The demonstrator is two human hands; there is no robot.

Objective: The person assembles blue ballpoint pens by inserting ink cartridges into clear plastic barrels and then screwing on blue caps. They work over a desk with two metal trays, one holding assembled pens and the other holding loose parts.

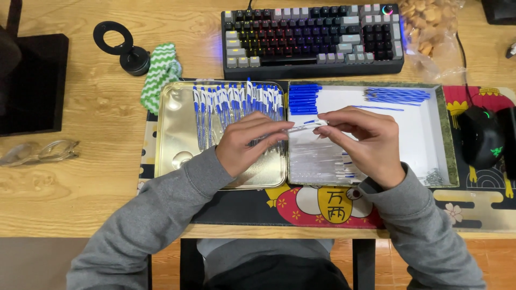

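— What do the hands hold?
— The left hand (pixel 248 142) and right hand (pixel 361 140) meet at the middle of the frame, both pinching one clear plastic pen barrel with blue tip (pixel 304 126).
— What lies under them?
— A shiny gold metal tray (pixel 172 139) of assembled blue-and-clear pens (pixel 236 102) at centre left, and a white shallow box (pixel 430 139) at centre right with blue pen caps (pixel 303 99) and thin blue refills (pixel 396 95).

Keyboard (pixel 313 40), mouse (pixel 480 137), snack bag (pixel 432 29), glasses (pixel 40 153), green-white cloth (pixel 160 72) on desk (pixel 80 198).
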